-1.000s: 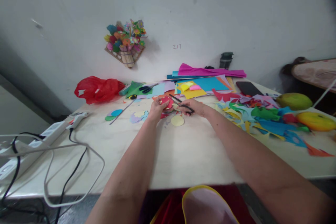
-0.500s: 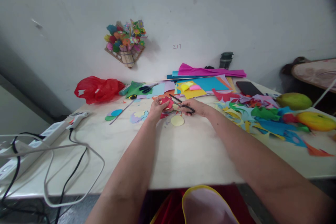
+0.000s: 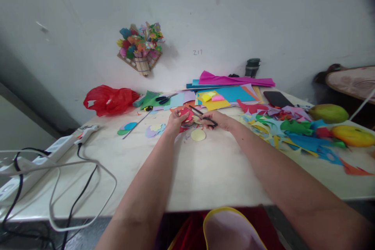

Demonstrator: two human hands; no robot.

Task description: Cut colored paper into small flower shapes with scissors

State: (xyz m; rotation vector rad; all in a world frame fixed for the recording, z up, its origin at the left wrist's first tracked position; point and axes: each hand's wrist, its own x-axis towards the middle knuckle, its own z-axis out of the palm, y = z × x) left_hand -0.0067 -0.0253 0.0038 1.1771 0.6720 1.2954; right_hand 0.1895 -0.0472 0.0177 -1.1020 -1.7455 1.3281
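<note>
My left hand (image 3: 175,120) is closed, pinching a small piece of red paper (image 3: 185,116) over the middle of the table. In my right hand (image 3: 219,120) is a pair of black-handled scissors (image 3: 210,121), its blades parted and pointing left at the red paper's edge. Just below lies a pale yellow paper circle (image 3: 198,134). More small paper pieces sit under my hands, partly hidden. Left of my left hand are a stack of lilac and cream scalloped paper shapes (image 3: 155,129) and a blue paper circle (image 3: 130,125) overlapping a green one.
Colored paper sheets (image 3: 234,94) and a second pair of scissors (image 3: 164,99) lie at the back. Paper scraps (image 3: 299,127), a phone (image 3: 277,99) and mangoes (image 3: 328,113) are on the right. A red plastic bag (image 3: 109,100), a power strip (image 3: 55,146) and cables occupy the left.
Both hands stay almost in place, with the scissors still at the red paper. Only a very slight shift of the view shows.
</note>
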